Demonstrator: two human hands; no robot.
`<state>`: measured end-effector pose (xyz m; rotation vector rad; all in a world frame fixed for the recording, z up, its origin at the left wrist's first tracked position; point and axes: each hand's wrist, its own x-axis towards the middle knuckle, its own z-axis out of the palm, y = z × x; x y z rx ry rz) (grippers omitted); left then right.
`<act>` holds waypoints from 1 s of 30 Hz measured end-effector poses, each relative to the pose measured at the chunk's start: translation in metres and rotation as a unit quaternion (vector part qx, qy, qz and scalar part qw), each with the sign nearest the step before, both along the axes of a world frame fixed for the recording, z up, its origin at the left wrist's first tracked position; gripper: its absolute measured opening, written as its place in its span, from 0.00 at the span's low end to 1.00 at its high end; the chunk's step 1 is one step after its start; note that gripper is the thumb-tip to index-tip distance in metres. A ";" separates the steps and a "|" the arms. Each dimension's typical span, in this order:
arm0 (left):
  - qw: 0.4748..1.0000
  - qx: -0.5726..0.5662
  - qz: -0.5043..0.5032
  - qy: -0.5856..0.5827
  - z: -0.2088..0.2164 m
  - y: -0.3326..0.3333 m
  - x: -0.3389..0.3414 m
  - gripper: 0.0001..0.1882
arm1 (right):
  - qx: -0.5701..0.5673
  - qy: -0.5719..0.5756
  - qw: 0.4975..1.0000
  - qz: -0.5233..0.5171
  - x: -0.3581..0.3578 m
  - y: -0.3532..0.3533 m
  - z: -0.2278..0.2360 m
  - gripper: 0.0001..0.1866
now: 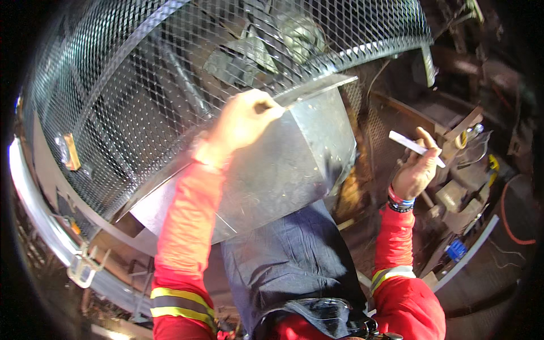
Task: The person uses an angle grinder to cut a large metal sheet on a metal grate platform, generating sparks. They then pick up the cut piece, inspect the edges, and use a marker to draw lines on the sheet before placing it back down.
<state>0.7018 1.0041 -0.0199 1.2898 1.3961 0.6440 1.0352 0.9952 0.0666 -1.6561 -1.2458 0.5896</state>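
Note:
My left hand [241,124] is closed in a pinch at the upper edge of a bent grey sheet-metal panel [269,164]. What its fingertips hold, if anything, is too small to tell. A flat metal strip [326,86] runs from beside those fingertips along the panel's top, against the black expanded-metal mesh [153,102]. Off to the right, apart from the panel, my right hand [415,174] grips a flat white stick [416,148] between thumb and fingers. The stick slants down to the right.
The curved mesh fills the upper left, with a shiny metal tube [42,207] bending along its left side. At the right lie metal blocks [453,195], a blue item [456,250] and an orange hose [506,218]. My dark trousers [289,255] are below the panel.

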 end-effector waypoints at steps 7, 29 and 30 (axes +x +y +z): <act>0.992 -0.100 -0.028 0.067 0.021 0.002 0.000 0.08 | -0.157 0.062 0.977 0.133 0.022 -0.062 -0.076 0.11; 0.991 -0.077 0.018 0.105 0.021 -0.010 0.016 0.09 | 0.052 -0.148 0.910 0.384 -0.044 0.005 -0.117 0.18; 0.991 -0.078 0.020 0.102 0.020 -0.010 0.016 0.09 | 0.047 -0.153 0.906 0.392 -0.050 0.007 -0.115 0.18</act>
